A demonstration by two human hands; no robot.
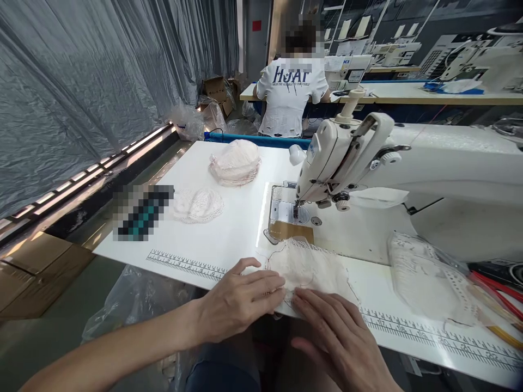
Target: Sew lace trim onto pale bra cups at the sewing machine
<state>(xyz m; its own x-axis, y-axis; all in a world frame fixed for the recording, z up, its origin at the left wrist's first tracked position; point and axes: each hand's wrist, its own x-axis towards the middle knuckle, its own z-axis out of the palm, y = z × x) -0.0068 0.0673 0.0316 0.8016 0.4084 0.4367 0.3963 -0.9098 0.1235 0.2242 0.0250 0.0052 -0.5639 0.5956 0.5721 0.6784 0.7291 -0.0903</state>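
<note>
A pale pink lace fabric piece [308, 267] lies at the table's front edge, below the sewing machine's needle area. My left hand [245, 291] rests on its left side, fingers stretched out and the index finger raised. Across the near edge of the same lace, my right hand [335, 326] lies with fingers flat and its thumb apart, below the edge. Both sets of fingertips almost meet. Just beyond the lace is the presser foot [296, 210] of the white sewing machine [330, 155], over a metal needle plate [281, 211]. The lace is apart from the foot.
A stack of pale lace pieces [236, 162] and a flatter lace piece [199, 205] lie left on the white table [241, 234]. At right are more lace [429, 277] and red-handled tools [498, 291]. A cardboard box [41, 272] stands on the floor. A person [292, 90] sits ahead.
</note>
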